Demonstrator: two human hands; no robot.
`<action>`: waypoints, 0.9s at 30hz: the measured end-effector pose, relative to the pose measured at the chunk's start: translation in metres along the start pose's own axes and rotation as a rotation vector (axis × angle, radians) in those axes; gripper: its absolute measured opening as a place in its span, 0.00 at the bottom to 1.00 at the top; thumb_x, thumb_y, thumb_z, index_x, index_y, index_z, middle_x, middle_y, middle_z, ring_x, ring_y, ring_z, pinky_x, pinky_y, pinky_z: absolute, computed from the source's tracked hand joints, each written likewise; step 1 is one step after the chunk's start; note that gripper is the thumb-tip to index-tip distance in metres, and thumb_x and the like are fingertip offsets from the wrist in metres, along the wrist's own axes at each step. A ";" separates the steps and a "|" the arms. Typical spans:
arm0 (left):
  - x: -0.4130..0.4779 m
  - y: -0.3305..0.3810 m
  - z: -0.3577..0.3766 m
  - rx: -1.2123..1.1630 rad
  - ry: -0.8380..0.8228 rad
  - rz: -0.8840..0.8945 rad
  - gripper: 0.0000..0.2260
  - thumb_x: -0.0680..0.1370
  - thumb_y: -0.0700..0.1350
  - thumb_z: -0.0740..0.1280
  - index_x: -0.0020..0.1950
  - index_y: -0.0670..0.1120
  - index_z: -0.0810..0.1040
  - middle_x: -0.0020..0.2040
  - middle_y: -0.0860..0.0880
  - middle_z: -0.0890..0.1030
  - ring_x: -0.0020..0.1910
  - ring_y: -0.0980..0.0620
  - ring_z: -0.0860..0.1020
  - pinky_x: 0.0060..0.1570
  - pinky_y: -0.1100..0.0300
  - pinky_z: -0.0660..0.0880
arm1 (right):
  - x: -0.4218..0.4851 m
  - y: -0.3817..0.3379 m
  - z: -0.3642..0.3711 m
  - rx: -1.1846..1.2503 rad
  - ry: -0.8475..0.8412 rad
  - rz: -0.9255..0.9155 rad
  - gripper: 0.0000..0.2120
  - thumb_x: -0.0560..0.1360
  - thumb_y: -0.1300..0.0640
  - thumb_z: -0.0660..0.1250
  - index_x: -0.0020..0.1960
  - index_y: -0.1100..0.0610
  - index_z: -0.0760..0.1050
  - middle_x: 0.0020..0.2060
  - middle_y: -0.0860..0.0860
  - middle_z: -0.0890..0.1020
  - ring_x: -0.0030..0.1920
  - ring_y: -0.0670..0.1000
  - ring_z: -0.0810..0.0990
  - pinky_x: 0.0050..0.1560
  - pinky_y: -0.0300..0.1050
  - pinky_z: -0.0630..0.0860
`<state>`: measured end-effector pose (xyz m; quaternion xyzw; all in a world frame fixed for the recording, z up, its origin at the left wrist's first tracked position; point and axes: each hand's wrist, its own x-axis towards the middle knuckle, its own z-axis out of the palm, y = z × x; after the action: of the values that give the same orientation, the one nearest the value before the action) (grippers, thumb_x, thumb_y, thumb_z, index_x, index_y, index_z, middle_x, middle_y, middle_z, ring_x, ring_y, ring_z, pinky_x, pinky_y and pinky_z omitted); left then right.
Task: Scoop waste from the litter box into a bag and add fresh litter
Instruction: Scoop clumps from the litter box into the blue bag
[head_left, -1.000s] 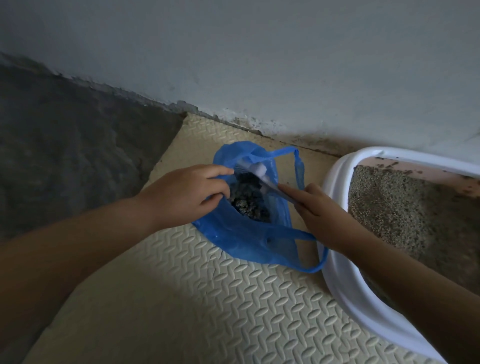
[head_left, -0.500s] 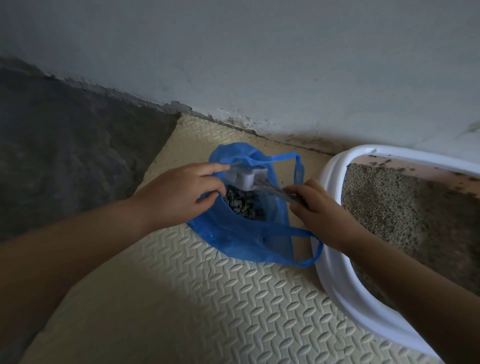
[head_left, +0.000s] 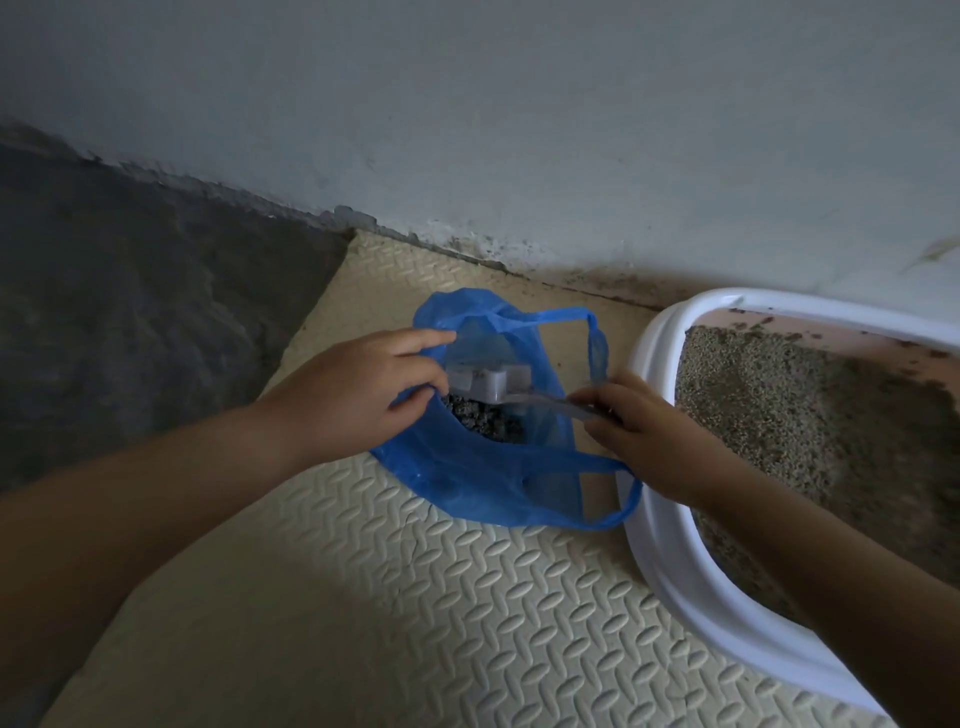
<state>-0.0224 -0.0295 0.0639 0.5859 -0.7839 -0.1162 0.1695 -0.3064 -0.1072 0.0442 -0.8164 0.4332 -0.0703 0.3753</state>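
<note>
The left hand (head_left: 358, 389) pinches the near-left edge of the blue plastic bag (head_left: 483, 483), thumb and fingers curled over the rim and holding the mouth wide. The right hand (head_left: 649, 431) is clenched around the handle of a grey litter scoop (head_left: 488, 384), whose slotted head sits inside the bag's mouth, just above a heap of dark clumped waste (head_left: 483, 423) lying at the bottom. The scoop's handle runs rightward from the head across the bag's opening into the right fist.

The bag lies on a cream foam mat (head_left: 415, 597) with a raised oval pattern. One bag handle loops up toward the wall, the other curls along the mat under the right wrist, touching the rim of the litter box (head_left: 670, 561). That white-rimmed box sits just right of the bag, on the mat, with grey-beige litter (head_left: 789, 415) banked toward its near side and a bare pink inner wall showing at the far end. Left of the mat is dark rough floor (head_left: 130, 312); behind everything rises a pale wall (head_left: 519, 130), stained along its base.
</note>
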 end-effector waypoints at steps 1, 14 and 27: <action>0.001 0.001 0.001 0.001 0.001 -0.009 0.06 0.76 0.44 0.65 0.47 0.53 0.81 0.69 0.55 0.72 0.56 0.55 0.78 0.46 0.57 0.76 | -0.004 0.002 -0.002 0.051 -0.021 0.011 0.09 0.80 0.60 0.60 0.57 0.50 0.75 0.45 0.44 0.70 0.43 0.40 0.71 0.46 0.32 0.66; 0.062 0.071 0.028 0.051 -0.025 -0.002 0.11 0.77 0.45 0.66 0.59 0.49 0.78 0.66 0.56 0.73 0.49 0.64 0.73 0.35 0.72 0.64 | -0.098 0.044 -0.021 0.883 0.351 0.283 0.09 0.78 0.52 0.63 0.50 0.47 0.82 0.40 0.53 0.75 0.41 0.51 0.72 0.46 0.47 0.68; 0.148 0.215 0.136 -0.459 -0.390 -0.307 0.26 0.78 0.61 0.58 0.49 0.38 0.79 0.41 0.37 0.79 0.41 0.40 0.79 0.36 0.55 0.70 | -0.142 0.069 -0.010 1.042 0.524 0.451 0.09 0.78 0.58 0.65 0.58 0.55 0.75 0.41 0.51 0.82 0.40 0.45 0.82 0.40 0.36 0.76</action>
<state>-0.3039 -0.1124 0.0403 0.6105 -0.6576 -0.4234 0.1244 -0.4431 -0.0288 0.0350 -0.3703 0.5814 -0.3893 0.6110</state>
